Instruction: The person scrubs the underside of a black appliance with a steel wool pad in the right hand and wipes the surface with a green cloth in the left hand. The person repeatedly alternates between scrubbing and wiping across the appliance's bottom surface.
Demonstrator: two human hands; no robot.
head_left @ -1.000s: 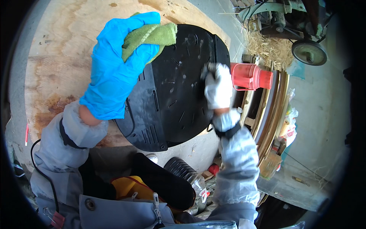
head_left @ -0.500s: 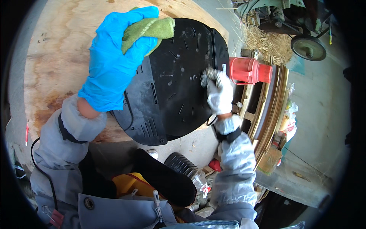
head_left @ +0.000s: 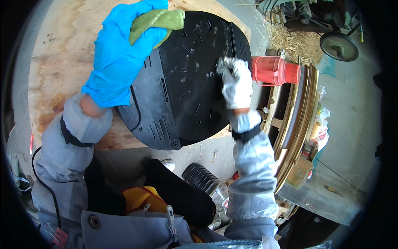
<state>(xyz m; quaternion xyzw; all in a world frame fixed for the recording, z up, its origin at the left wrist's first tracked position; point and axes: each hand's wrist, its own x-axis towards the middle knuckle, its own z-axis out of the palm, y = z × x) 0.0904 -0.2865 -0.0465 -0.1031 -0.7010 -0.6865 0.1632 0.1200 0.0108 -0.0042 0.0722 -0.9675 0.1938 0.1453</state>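
Note:
A rounded black plastic appliance [head_left: 199, 83] lies on a plywood board, showing vent slots, small holes and pale smudges on its face. Its thin black cord runs down along the left side. My left hand [head_left: 120, 54], in a blue glove, is closed round a folded green cloth [head_left: 155, 23] at the appliance's upper left edge. On its right half rests my right hand [head_left: 235, 81], in a whitish glove, fingers curled down against the surface. A greyish, shiny clump shows at those fingertips; whether it is a scrubber or soiled glove fabric I cannot tell.
The plywood board [head_left: 62, 62] reaches out to the left. A red thermos-like jug [head_left: 275, 71] lies right of the appliance, beside stacked wooden strips [head_left: 298, 124]. Straw [head_left: 296, 43] and a wheeled machine [head_left: 338, 46] are farther right. A clear plastic bottle [head_left: 215, 189] lies below.
The whole scene sits slightly higher in the view. My right hand has shifted a little up and left over the black surface. The left hand keeps hold of the green cloth.

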